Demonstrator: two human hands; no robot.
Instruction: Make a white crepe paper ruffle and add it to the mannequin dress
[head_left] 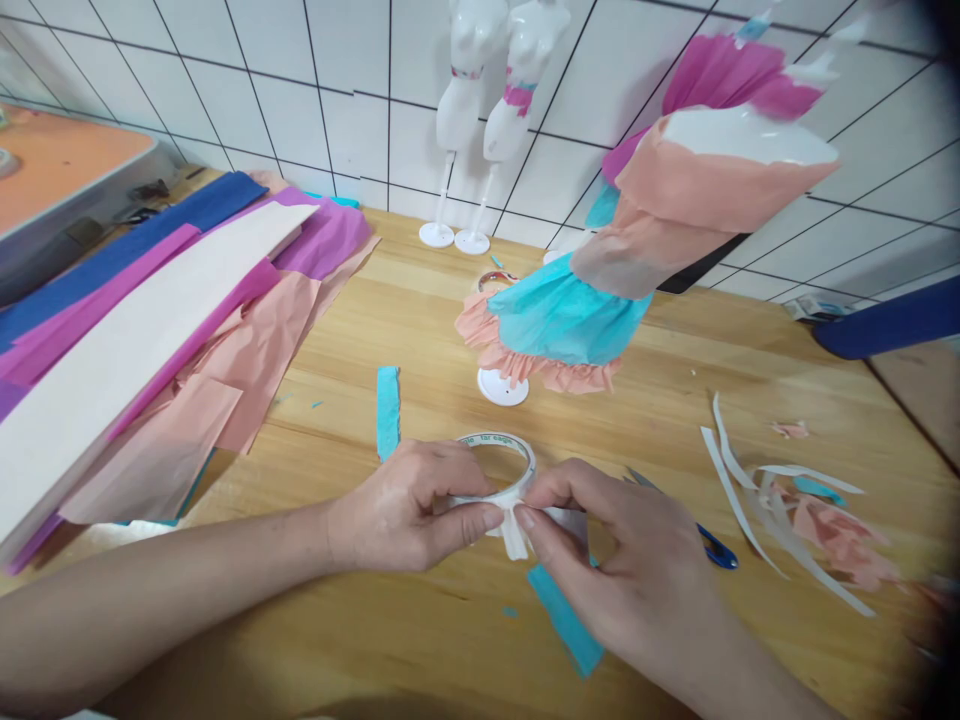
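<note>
Low over the wooden table, both my hands meet at a roll of tape [517, 462] with a pale, printed inner ring. My left hand [424, 505] grips the roll's near left side between thumb and fingers. Against its near right edge, my right hand [615, 540] pinches a short white tape end [514, 536] that hangs down. A turquoise paper strip [566, 622] lies partly under my right hand. Another turquoise strip [388, 412] rests beyond my left hand. Scissors with blue handles [718, 548] are partly hidden behind my right hand.
Behind the roll stands a mannequin dressed in peach and turquoise paper [574, 310]. Two small white mannequins [465, 110] stand by the tiled wall. Layered coloured paper sheets [255, 360] cover the left side. White strips [739, 500] and peach scraps [840, 535] lie at right.
</note>
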